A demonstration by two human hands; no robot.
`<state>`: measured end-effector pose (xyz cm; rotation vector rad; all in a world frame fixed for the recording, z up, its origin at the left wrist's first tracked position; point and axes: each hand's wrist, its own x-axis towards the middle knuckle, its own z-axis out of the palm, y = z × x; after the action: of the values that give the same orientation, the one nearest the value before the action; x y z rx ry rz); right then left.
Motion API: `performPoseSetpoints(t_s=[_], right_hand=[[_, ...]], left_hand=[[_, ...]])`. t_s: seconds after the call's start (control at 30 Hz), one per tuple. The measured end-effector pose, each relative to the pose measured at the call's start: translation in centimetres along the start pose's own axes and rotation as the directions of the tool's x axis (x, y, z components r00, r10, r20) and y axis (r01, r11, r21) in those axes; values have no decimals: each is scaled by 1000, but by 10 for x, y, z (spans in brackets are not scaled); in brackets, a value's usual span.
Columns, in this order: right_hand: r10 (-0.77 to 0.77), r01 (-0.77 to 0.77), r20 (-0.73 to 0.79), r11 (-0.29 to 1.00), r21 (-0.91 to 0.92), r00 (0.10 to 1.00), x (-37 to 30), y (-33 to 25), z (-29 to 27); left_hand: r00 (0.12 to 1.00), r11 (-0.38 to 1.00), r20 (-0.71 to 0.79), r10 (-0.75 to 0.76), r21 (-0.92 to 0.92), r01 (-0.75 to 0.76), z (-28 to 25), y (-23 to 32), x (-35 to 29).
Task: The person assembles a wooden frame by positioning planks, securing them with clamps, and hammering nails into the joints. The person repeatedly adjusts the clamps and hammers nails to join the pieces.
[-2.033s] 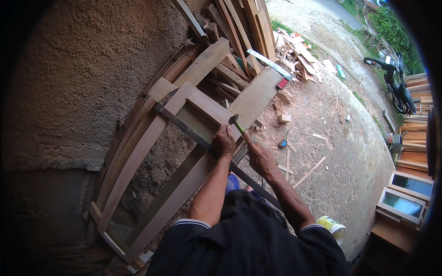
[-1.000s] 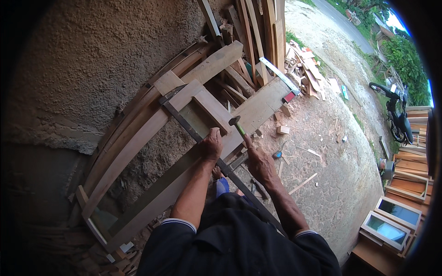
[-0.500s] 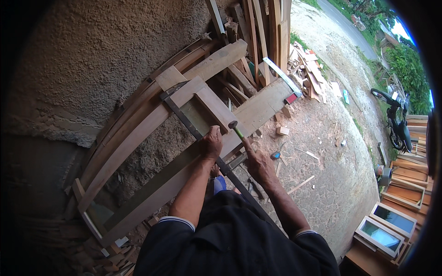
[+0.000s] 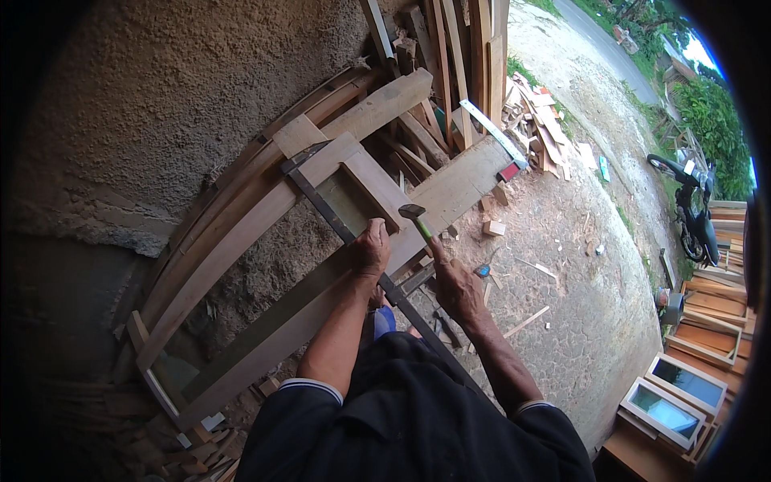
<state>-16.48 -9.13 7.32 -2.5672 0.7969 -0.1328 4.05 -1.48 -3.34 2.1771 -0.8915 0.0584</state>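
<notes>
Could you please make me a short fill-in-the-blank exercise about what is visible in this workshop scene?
1. The right hand grips a hammer whose handle is coloured ____.
2. In this view, the left hand covers part of a long dark bar that crosses a frame made of ____.
3. The motorcycle is parked off to the person's ____ side.
4. At lower right, the number of small glazed window frames is ____.

Missing words: green; wood; right; two.

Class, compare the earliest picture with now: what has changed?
The left hand has moved slightly left, away from the head of the hammer; the view has turned. Nothing was visibly taken up or let go: the right hand keeps its grip. The red-handled square stays on the board.
</notes>
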Motion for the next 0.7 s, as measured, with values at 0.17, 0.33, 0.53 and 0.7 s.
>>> performPoseSetpoints(t_s=[0.17, 0.33, 0.53, 0.7], right_hand=[[54, -52, 83, 998, -28, 995, 1, 6, 8], [-46, 49, -113, 999, 19, 993, -2, 8, 14], [-1, 1, -15, 1000, 1, 1000, -3, 6, 18], [113, -100, 155, 991, -89, 981, 2, 8, 17]], left_hand=[[1000, 999, 25, -14, 37, 14, -3, 1, -2], [1000, 1000, 8, 8, -15, -8, -4, 3, -1], [999, 998, 37, -17, -54, 19, -7, 6, 0], [994, 996, 81, -68, -59, 72, -5, 6, 3]])
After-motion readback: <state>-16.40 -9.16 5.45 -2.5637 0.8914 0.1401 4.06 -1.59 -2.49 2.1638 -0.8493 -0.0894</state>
